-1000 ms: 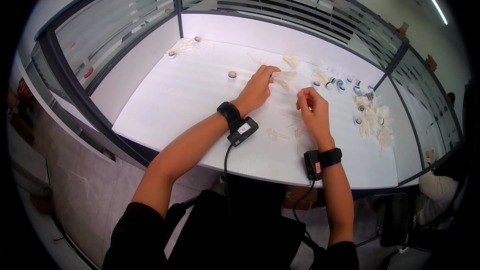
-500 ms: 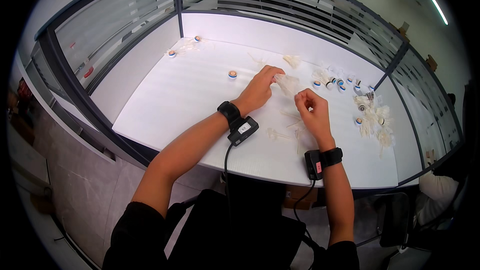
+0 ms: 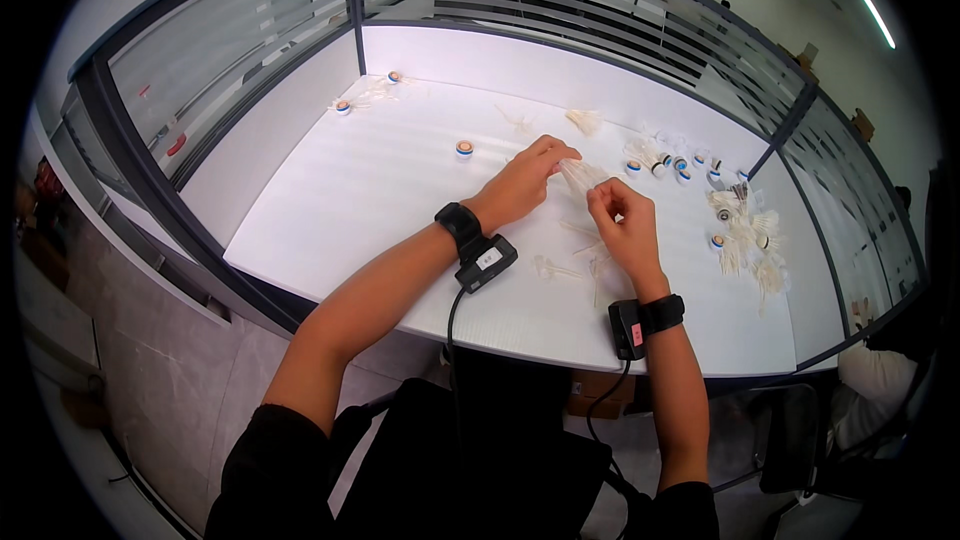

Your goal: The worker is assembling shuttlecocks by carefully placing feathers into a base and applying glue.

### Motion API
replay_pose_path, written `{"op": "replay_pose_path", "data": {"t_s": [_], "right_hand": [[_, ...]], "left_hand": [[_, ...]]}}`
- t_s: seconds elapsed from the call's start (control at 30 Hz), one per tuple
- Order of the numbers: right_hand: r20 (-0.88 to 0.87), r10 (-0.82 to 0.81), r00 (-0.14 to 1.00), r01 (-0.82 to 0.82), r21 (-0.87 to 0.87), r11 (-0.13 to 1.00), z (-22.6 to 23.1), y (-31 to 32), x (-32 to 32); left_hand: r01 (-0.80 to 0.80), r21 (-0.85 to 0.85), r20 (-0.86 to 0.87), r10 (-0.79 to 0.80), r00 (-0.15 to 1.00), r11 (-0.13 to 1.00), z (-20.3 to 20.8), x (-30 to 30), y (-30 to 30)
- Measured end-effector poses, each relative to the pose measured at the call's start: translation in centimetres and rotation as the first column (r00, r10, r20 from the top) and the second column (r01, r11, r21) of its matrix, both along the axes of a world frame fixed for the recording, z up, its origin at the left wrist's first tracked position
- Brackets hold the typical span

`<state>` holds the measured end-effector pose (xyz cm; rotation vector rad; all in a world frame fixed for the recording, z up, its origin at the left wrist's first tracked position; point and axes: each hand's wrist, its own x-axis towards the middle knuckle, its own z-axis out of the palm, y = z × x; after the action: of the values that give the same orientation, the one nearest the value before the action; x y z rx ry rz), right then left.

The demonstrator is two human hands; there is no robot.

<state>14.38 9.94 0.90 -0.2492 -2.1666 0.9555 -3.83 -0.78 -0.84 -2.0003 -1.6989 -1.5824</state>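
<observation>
My left hand (image 3: 522, 183) and my right hand (image 3: 624, 227) meet over the middle of the white table (image 3: 330, 210). Between them is a white feathered shuttlecock (image 3: 580, 176). The left fingers grip its far end, and the right fingertips pinch its near side. Both wrists carry a black band with a small black unit and a cable. Loose white feathers (image 3: 575, 262) lie on the table just under my right hand. Whether the right fingers also hold a single feather is too small to tell.
A small round cork base (image 3: 464, 148) sits left of my hands, and two more (image 3: 343, 107) lie near the far left corner. Several shuttlecocks and feather bundles (image 3: 742, 230) crowd the right side. Grey partition walls with slatted glass (image 3: 230, 70) enclose the desk.
My right hand has risen slightly toward the shuttlecock and closed on it. My left hand has stayed in nearly the same place.
</observation>
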Motion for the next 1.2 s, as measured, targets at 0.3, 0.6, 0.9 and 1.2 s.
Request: {"op": "replay_pose_path", "data": {"t_s": [0.3, 0.6, 0.9, 1.2], "right_hand": [[-0.032, -0.026, 0.999, 0.023, -0.093, 0.995, -0.6, 0.3, -0.3], [-0.021, 0.01, 1.0, -0.014, -0.213, 0.977, -0.4, 0.2, -0.3], [-0.198, 0.077, 0.977, -0.153, -0.401, 0.903, -0.6, 1.5, -0.2], [-0.268, -0.374, 0.888, 0.074, -0.719, 0.691, -0.7, 2.4, 9.2]], "left_hand": [[0.016, -0.107, 0.058, -0.01, 0.998, 0.994, 0.7, 0.5, -0.5], [0.015, -0.054, 0.05, -0.012, 0.999, 0.998, 0.5, 0.2, -0.3], [0.04, -0.197, -0.004, -0.041, 0.999, 0.98, 0.9, 0.6, -1.1], [-0.118, -0.042, 0.244, 0.125, 0.962, 0.992, -0.1, 0.5, -0.4]]}}
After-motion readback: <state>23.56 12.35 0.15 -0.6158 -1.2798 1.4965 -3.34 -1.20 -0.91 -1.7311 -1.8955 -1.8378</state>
